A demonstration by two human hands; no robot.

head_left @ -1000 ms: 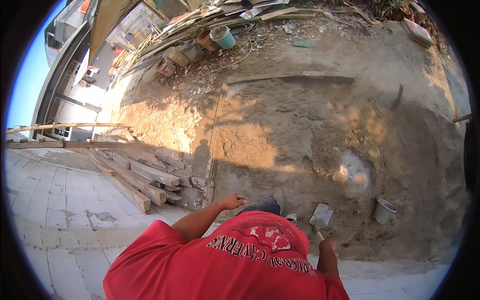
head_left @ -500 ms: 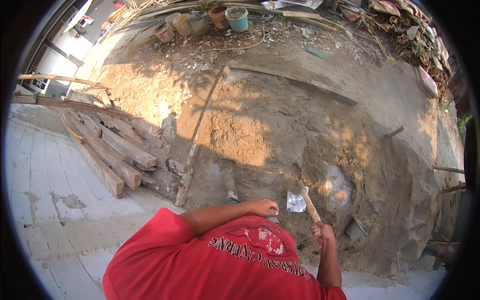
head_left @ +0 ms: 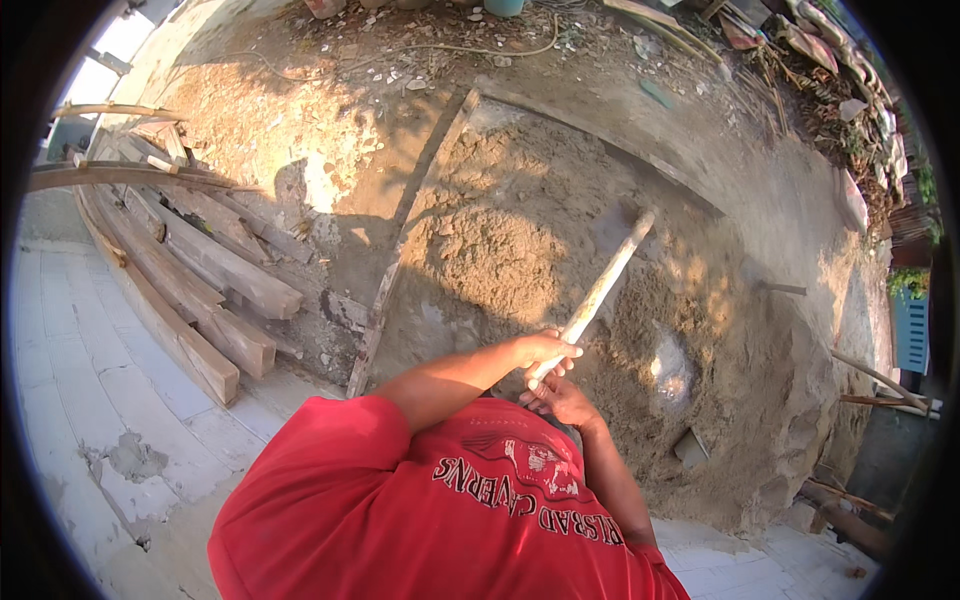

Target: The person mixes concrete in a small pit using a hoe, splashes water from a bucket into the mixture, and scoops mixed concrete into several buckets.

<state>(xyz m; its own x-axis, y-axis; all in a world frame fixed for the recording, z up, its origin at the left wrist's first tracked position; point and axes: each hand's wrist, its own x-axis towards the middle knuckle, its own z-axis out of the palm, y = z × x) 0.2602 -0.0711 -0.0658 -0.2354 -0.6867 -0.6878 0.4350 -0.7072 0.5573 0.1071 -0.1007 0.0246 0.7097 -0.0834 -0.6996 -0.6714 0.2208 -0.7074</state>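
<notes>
We have both hands on one pale wooden handle [head_left: 603, 290]. Our left grip [head_left: 545, 347] is closed around it a little way up from its near end, with the fingers wrapped over the wood. Our right grip [head_left: 562, 400] is curled on the near end itself, just below the left one and close to our body, so both are clamped on the same handle. From there the handle slants away to the upper right, over wet grey-brown mortar [head_left: 490, 260]. Its far end sits beside a blurred grey patch, and we cannot tell what shape of tool head is there.

Counting the rest, we see two boards edging the mortar: one left board [head_left: 378, 312] and one far board [head_left: 665, 178], meeting at a corner. One grey bucket [head_left: 690, 448] lies tilted in the mix to the right of our hands, and one whitish patch of powder [head_left: 672, 368] shows just beyond it. In the timber pile [head_left: 215, 280] on our left, three thick squared ends face us; the thinner pieces overlap too much to count. One hose [head_left: 480, 48] curves across the littered ground, near one flat teal piece [head_left: 655, 93]. One short stick [head_left: 783, 289] stands out at the mortar's right side.
</notes>
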